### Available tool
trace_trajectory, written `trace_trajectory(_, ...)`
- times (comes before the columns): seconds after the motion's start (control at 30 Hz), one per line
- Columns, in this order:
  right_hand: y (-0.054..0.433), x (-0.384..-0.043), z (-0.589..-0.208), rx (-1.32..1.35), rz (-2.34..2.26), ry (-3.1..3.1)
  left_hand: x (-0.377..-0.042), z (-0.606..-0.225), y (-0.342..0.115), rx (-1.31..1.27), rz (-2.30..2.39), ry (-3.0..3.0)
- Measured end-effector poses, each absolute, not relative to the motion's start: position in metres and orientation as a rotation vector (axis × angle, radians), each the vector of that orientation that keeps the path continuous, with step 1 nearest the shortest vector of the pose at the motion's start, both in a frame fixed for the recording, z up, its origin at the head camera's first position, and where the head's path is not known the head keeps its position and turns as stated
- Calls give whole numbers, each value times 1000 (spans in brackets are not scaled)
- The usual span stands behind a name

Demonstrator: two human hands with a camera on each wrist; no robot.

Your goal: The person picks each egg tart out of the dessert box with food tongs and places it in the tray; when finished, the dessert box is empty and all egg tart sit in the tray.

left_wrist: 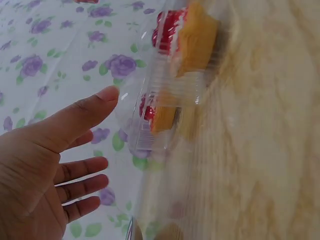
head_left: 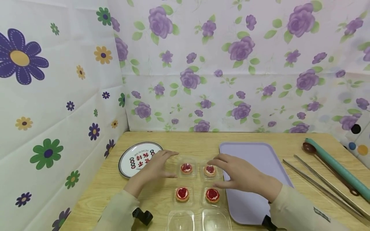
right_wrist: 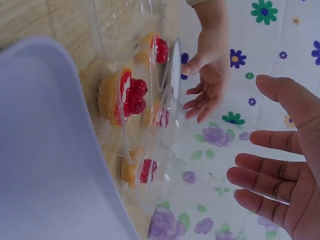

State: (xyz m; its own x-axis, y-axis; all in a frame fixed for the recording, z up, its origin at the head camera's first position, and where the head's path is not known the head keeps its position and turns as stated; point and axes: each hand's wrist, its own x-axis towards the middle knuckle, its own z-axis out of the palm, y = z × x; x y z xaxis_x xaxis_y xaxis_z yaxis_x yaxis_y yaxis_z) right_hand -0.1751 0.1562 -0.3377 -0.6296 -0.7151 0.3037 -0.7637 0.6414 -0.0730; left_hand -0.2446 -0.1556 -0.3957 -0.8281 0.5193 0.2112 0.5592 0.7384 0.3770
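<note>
Several clear plastic boxes, each with a small red-topped tart, stand in two rows on the wooden table. Lids cover the back left tart (head_left: 186, 168) and the back right tart (head_left: 210, 170). In front, the left tart (head_left: 182, 194) and the right tart (head_left: 212, 195) lie in boxes whose clear lids (head_left: 181, 220) are folded back toward me. My left hand (head_left: 156, 166) hovers left of the back left box, thumb and fingers spread, holding nothing. Over the right side of the back right box is my right hand (head_left: 238, 173), its fingers apart and empty in the right wrist view.
A white plate with printed lettering (head_left: 131, 160) lies at the back left. Right of the boxes is a lilac tray (head_left: 245, 205). Farther right are long metal tongs (head_left: 321, 183), a brown spoon (head_left: 310, 148) and a teal stick-like tool (head_left: 338, 166). Flower-patterned cloths hang behind and left.
</note>
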Motion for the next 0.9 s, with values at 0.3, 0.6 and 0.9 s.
trace_trajectory(0.3, 135, -209, -343, 1156, 259, -2786, -256, -402, -156, -876, -706, -2924)
trace_trajectory(0.6, 114, -230, -350, 1187, 227, -2828, -263, -416, -157, -894, -744, -2919)
trace_trajectory(0.9, 93, -243, -358, 1109, 210, -2966, -266, -426, -157, -881, -769, -2911)
